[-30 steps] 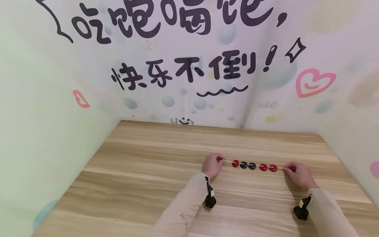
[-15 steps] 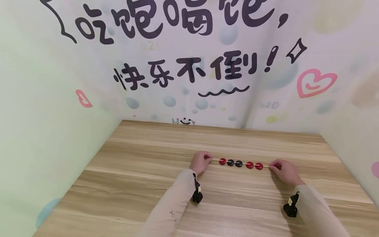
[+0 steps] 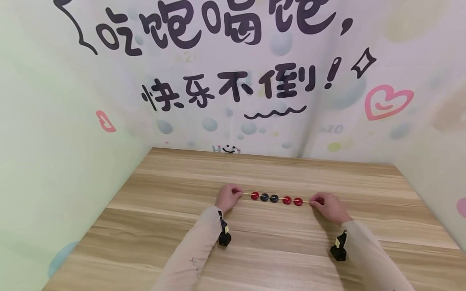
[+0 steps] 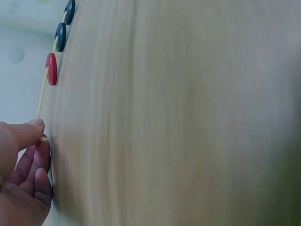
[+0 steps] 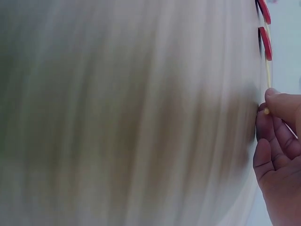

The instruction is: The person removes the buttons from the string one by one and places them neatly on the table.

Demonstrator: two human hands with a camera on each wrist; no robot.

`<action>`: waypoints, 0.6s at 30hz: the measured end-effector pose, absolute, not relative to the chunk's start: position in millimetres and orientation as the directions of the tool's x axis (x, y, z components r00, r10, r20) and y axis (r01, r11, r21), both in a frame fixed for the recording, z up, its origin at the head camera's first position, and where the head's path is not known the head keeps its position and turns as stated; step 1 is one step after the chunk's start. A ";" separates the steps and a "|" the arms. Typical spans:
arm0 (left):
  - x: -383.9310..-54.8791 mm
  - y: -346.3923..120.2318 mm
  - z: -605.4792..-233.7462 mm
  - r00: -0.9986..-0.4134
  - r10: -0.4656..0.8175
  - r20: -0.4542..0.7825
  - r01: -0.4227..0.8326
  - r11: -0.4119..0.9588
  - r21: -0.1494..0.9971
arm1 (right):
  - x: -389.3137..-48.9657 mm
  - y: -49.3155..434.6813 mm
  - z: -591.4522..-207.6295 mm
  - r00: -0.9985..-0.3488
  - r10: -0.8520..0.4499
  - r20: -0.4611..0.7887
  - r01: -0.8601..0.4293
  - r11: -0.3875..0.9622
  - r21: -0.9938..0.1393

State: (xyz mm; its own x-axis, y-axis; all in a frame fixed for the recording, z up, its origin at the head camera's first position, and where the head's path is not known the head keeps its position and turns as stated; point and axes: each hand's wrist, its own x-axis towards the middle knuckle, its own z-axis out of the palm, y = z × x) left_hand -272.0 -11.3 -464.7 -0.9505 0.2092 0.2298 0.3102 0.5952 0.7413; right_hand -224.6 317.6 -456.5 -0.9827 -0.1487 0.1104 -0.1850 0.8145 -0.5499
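Note:
Red and dark blue buttons are threaded on a thin yellow string, stretched nearly straight over the tabletop. From left to right come a red button, two dark ones, then two more red ones. My left hand pinches the left end between thumb and forefinger; a short tip of string pokes out in the left wrist view. The right end is pinched by my right hand, its small knob-like tip showing under the thumb in the right wrist view.
The wood-grain table ends at a back wall printed with dark lettering. Side walls stand left and right. A small black camera is strapped at each wrist.
Both hands have moved left together across the table, carrying the string of buttons with them. It stays stretched between them, and both pinches are unchanged.

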 end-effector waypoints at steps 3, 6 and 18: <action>-271.7 -22.4 -464.6 -0.945 0.210 0.252 0.328 0.592 0.736 | -229.1 307.4 -458.4 -0.980 -0.164 0.111 -0.198 0.805 -0.559; -271.5 -32.3 -463.6 -0.942 0.221 0.254 0.336 0.595 0.730 | -233.1 297.1 -459.4 -0.974 -0.187 0.125 -0.225 0.793 -0.566; -275.9 -61.7 -460.5 -0.932 0.276 0.236 0.362 0.661 0.657 | -240.0 271.8 -460.2 -0.959 -0.234 0.159 -0.283 0.759 -0.586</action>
